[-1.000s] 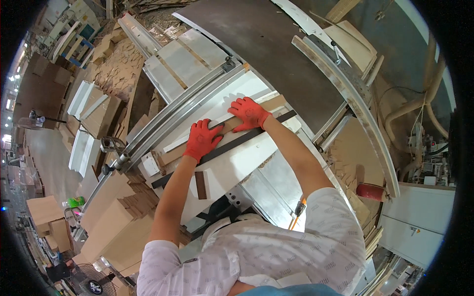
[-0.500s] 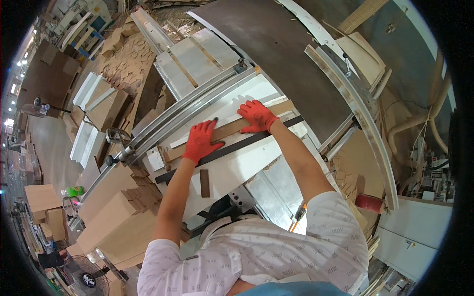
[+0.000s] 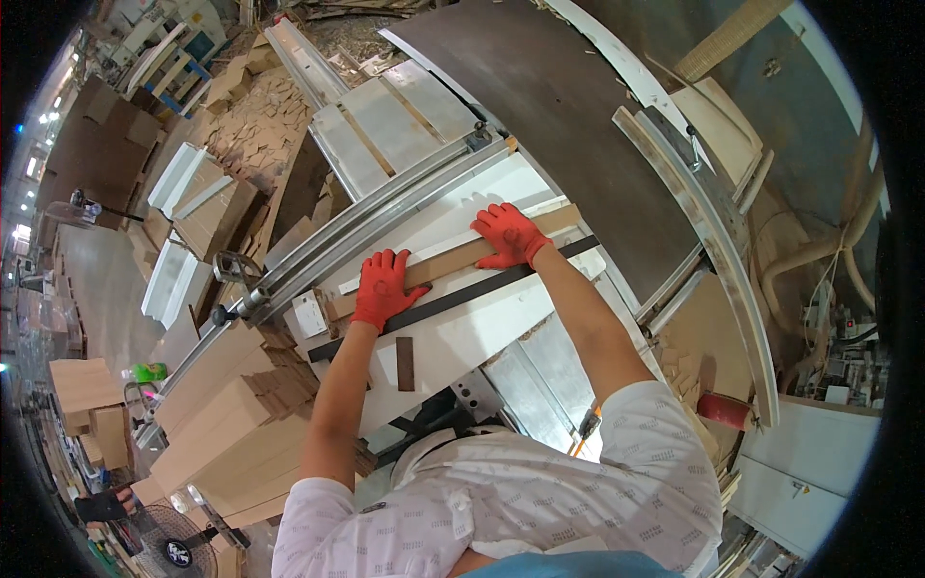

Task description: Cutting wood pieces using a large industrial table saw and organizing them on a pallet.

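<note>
The long wooden strip (image 3: 453, 258) is laid flat on the white counter (image 3: 462, 337), its long axis running from about 8 o'clock up to 2 o'clock. It's pinned under both red-gloved hands, spread flat: left hand (image 3: 383, 287) near the lower end, right hand (image 3: 509, 234) nearer the upper end.

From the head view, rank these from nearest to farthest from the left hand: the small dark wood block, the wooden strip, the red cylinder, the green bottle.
1. wooden strip: under the left hand, touching it.
2. small dark wood block: just below the hand, on the white machine table.
3. green bottle: far to the left, by the cardboard stacks.
4. red cylinder: far to the right.
</note>
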Demonstrator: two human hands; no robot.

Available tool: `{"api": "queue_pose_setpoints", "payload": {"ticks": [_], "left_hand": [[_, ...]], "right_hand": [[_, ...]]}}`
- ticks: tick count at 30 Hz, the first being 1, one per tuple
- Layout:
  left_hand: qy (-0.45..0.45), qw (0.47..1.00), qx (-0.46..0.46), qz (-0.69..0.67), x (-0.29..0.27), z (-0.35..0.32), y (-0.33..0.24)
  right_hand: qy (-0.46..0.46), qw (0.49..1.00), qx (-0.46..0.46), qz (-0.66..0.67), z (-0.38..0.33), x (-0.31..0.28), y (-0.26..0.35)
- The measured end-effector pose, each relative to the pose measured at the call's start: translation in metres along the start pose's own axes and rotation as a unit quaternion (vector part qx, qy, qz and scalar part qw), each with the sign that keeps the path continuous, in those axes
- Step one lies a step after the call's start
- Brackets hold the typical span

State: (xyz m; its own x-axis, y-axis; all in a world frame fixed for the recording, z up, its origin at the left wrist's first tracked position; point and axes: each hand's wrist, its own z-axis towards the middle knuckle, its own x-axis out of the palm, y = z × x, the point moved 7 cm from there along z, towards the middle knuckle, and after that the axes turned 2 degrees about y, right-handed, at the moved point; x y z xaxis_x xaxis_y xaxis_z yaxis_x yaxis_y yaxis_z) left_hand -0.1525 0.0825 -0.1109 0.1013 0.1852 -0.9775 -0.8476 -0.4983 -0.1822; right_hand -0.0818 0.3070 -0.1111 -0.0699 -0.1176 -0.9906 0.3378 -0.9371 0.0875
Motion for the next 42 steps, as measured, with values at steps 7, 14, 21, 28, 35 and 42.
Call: {"api": "queue_pose_setpoints", "payload": {"ticks": [7, 14, 21, 28, 35, 42], "left_hand": [[-0.010, 1.000, 0.000, 0.013, -0.004, 0.000, 0.000], [-0.029, 1.000, -0.002, 0.003, -0.003, -0.002, -0.001], [-0.004, 1.000, -0.019, 0.005, 0.000, -0.005, -0.001], [-0.021, 1.000, -0.015, 0.004, -0.001, -0.007, -0.002], [-0.036, 0.999, 0.002, 0.026, -0.002, -0.006, -0.001], [-0.032, 0.999, 0.004, 0.040, 0.001, -0.008, -0.004]], "right_hand": [[0.002, 1.000, -0.007, -0.021, 0.001, 0.003, -0.001], [0.031, 0.999, 0.011, -0.018, 0.000, 0.008, -0.002], [0.041, 0.999, 0.016, -0.007, -0.002, 0.010, 0.001], [0.040, 0.999, 0.013, -0.034, -0.004, 0.010, 0.004], [0.020, 0.999, 0.017, -0.037, -0.003, 0.007, 0.004], [0.000, 0.999, 0.002, -0.038, -0.006, 0.011, 0.004]]}}
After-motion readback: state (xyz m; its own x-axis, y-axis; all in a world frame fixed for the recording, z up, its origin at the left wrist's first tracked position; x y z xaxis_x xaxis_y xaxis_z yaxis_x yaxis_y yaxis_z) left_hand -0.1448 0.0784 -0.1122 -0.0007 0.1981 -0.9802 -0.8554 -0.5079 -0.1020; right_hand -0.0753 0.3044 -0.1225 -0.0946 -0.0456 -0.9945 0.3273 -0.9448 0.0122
